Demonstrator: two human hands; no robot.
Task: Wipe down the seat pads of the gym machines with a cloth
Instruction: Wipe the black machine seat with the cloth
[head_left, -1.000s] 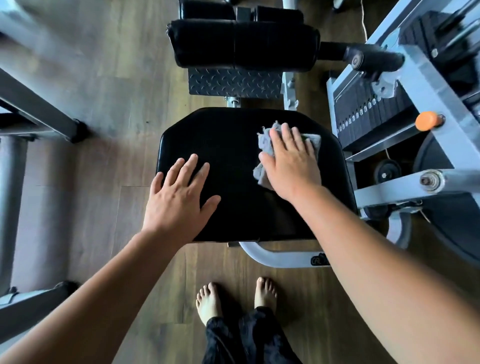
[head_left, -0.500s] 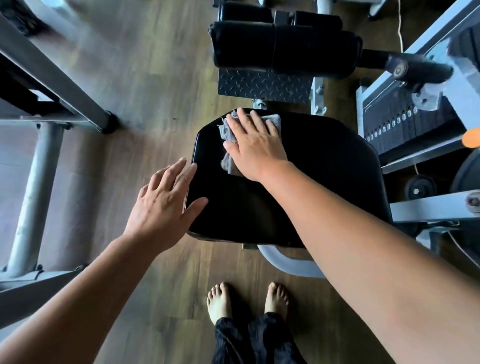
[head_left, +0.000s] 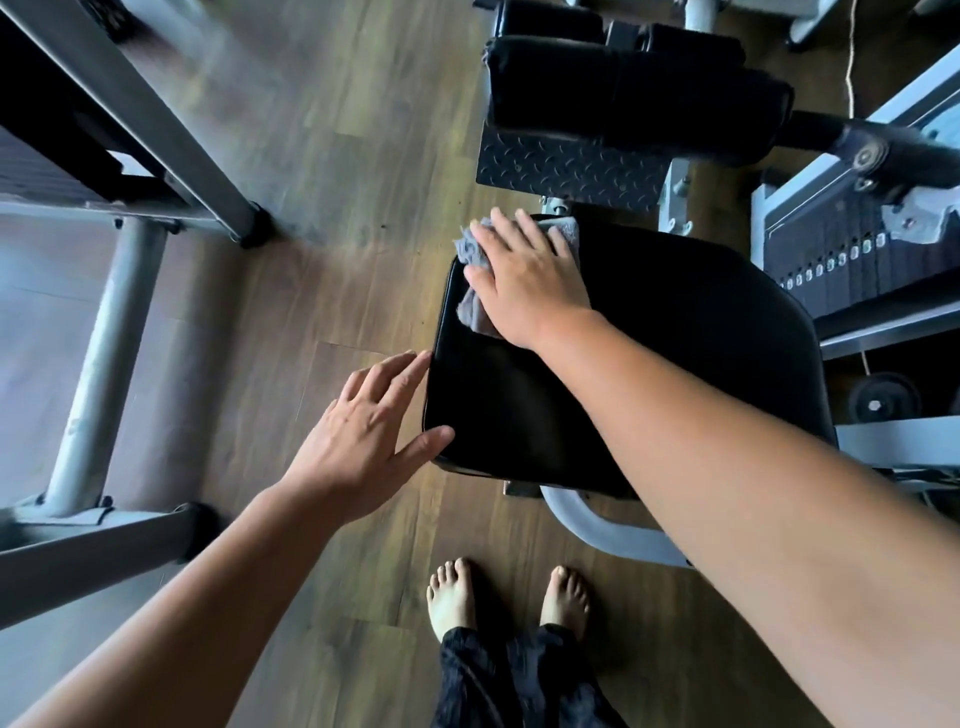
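At the left we see a grey frame (head_left: 104, 364), cut off by the edge, then the left hand (head_left: 363, 436), fingers straight and spread, holding nothing, its thumb over the near left corner of the pad (head_left: 675, 374); whether it presses we cannot tell. On the pad's far left corner the right hand (head_left: 524, 280) lies flat, fingers straight and close, on the cloth (head_left: 471, 310), mostly hidden beneath it, grey folds showing only beside the palm and past the fingertips. The right forearm hides part of the pad's near edge, and the weight stack (head_left: 841, 260) is cut off at right.
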